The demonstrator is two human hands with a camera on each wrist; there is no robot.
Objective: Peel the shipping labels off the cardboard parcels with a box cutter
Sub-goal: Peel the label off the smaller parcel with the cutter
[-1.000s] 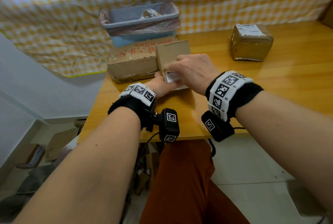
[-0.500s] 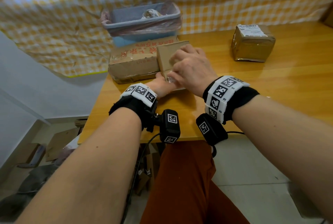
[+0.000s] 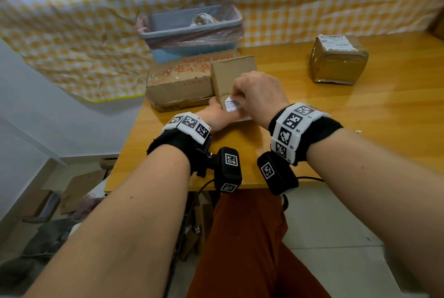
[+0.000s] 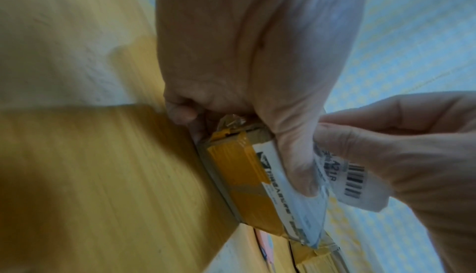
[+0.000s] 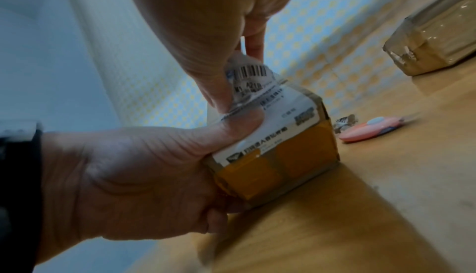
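Note:
A small cardboard parcel with yellow tape stands near the table's front edge. My left hand grips its near left corner, and the thumb presses on the part of the white shipping label that is still stuck down. My right hand hovers over the parcel and pinches the label's loose barcode end, which is peeled up off the top face. The pink box cutter lies on the table to the right of the parcel, in neither hand.
A larger flat cardboard box lies right behind the parcel, with a lined blue bin behind that. A second taped parcel with a label on top sits at the back right. A torn scrap lies beside the cutter.
My right hand reached further over the parcel, then drew back toward me with the label's end lifted between its fingers. The left hand has kept its hold on the parcel.

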